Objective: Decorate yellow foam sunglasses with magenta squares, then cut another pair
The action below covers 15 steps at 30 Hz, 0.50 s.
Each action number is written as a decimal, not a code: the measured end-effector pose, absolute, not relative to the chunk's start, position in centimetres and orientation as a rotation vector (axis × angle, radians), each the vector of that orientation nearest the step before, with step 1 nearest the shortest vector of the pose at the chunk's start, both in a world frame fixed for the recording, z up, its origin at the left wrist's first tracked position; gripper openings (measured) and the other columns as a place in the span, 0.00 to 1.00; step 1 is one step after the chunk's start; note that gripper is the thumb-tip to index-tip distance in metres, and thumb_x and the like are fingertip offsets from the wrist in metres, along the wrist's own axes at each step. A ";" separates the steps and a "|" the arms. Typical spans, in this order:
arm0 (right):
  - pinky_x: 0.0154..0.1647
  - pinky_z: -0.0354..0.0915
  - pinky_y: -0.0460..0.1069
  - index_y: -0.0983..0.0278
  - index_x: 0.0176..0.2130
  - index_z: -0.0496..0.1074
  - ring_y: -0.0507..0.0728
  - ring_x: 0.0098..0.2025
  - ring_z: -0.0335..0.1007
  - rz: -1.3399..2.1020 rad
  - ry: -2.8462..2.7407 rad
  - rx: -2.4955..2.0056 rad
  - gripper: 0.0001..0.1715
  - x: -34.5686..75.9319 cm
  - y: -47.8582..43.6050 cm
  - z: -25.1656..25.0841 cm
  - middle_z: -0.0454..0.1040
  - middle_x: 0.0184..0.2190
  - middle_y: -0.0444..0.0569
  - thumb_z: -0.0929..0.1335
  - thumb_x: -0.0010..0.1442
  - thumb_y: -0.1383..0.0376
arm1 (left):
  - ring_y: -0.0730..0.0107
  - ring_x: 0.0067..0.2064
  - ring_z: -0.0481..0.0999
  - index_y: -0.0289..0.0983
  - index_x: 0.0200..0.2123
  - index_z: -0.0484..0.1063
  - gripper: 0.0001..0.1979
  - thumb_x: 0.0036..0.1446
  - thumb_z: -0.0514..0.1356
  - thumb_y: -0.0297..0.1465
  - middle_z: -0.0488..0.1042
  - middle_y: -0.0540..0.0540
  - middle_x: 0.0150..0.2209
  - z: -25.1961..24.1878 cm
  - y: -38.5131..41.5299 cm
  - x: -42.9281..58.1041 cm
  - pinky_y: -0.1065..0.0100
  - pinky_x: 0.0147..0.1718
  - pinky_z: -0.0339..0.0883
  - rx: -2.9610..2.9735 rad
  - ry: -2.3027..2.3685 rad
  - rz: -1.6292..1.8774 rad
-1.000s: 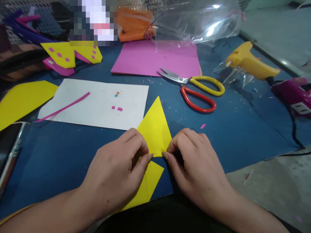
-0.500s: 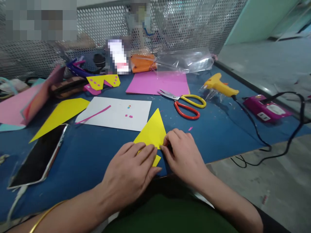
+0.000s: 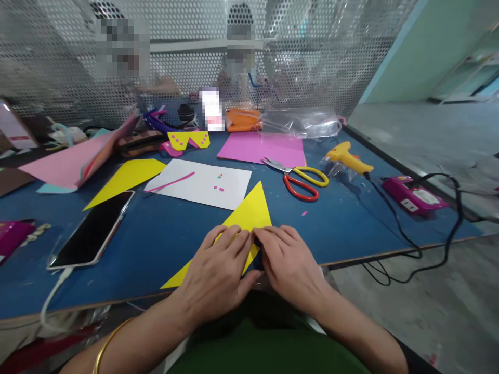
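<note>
A sheet of yellow craft paper (image 3: 254, 206), with a pointed upper corner and a folded part near me, lies at the table's front edge. My left hand (image 3: 218, 267) holds it down, its fingers close together on the fold and the thumb lower down at the edge. Beside it my right hand (image 3: 290, 259) is closed at the paper's right side, fingertips and thumb bent in on the fold. Both hands nearly touch, and their fingers hide the middle of the paper. Another yellow tip shows to the left, below my left hand.
Scissors (image 3: 302, 183), a yellow glue gun (image 3: 349, 158) and a purple power socket (image 3: 414, 196) with a black cord are on the right. Behind lie white paper (image 3: 202, 187), pink sheets (image 3: 265, 148) and a yellow mask-shaped cutout (image 3: 191, 140). A phone (image 3: 93, 231) lies left.
My right hand has moved left and inward over the fold, closer to my left hand. More of the yellow paper shows at the lower left. The camera view has tilted up and shifted.
</note>
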State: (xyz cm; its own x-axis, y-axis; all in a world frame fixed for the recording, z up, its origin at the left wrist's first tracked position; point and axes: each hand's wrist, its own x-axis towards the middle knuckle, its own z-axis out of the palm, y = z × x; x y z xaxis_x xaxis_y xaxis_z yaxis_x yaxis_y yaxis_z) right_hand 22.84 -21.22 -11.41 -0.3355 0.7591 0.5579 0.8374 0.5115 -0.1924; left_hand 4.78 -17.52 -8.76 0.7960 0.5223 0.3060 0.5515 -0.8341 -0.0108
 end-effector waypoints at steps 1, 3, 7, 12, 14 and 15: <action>0.49 0.65 0.59 0.75 0.53 0.68 0.63 0.48 0.73 -0.187 -2.172 -1.294 0.20 22.8 -21.3 -11.5 0.79 0.46 0.61 0.59 0.63 0.76 | 0.50 0.53 0.73 0.27 0.53 0.72 0.23 0.63 0.55 0.39 0.78 0.36 0.51 -8.8 -17.6 4.7 0.50 0.55 0.59 -2.865 -0.872 -0.482; 0.49 0.66 0.60 0.76 0.53 0.69 0.64 0.49 0.74 -0.210 -2.192 -1.283 0.21 22.8 -21.4 -11.7 0.79 0.46 0.63 0.59 0.62 0.76 | 0.50 0.52 0.74 0.27 0.52 0.73 0.24 0.63 0.55 0.40 0.79 0.35 0.49 -9.0 -17.7 4.6 0.50 0.55 0.59 -2.805 -0.876 -0.567; 0.51 0.66 0.60 0.80 0.54 0.68 0.65 0.51 0.73 -0.246 -2.229 -1.276 0.22 22.9 -21.6 -11.8 0.78 0.48 0.65 0.60 0.62 0.76 | 0.48 0.50 0.75 0.24 0.49 0.75 0.23 0.62 0.56 0.39 0.80 0.34 0.46 -9.4 -18.0 4.5 0.50 0.54 0.60 -2.705 -0.842 -0.634; 0.55 0.65 0.62 0.84 0.56 0.66 0.67 0.54 0.71 -0.268 -2.326 -1.280 0.25 23.1 -21.9 -11.8 0.75 0.53 0.67 0.62 0.61 0.74 | 0.48 0.51 0.75 0.21 0.49 0.75 0.22 0.63 0.54 0.35 0.80 0.33 0.46 -9.5 -18.2 4.8 0.51 0.55 0.61 -2.709 -0.802 -0.558; 0.56 0.65 0.62 0.82 0.57 0.66 0.66 0.54 0.71 -0.248 -2.350 -1.292 0.26 23.1 -22.0 -11.7 0.75 0.53 0.67 0.62 0.60 0.73 | 0.48 0.52 0.75 0.22 0.50 0.74 0.22 0.62 0.55 0.35 0.80 0.32 0.46 -9.5 -18.2 4.9 0.51 0.56 0.61 -2.745 -0.820 -0.548; 0.57 0.65 0.62 0.81 0.57 0.66 0.66 0.54 0.71 -0.237 -2.355 -1.296 0.26 23.1 -22.0 -11.7 0.75 0.54 0.66 0.63 0.60 0.72 | 0.48 0.51 0.75 0.23 0.50 0.74 0.23 0.62 0.55 0.36 0.80 0.33 0.47 -9.6 -18.1 4.9 0.50 0.56 0.61 -2.759 -0.846 -0.569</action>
State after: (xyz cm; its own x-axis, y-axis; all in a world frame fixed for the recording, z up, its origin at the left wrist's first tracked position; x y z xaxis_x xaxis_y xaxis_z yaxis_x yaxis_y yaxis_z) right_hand 23.13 -22.01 -11.72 -0.4644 0.7603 0.4542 0.8355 0.5463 -0.0601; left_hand 4.85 -18.14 -9.55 0.7620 0.4959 0.4165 0.5728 -0.8162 -0.0762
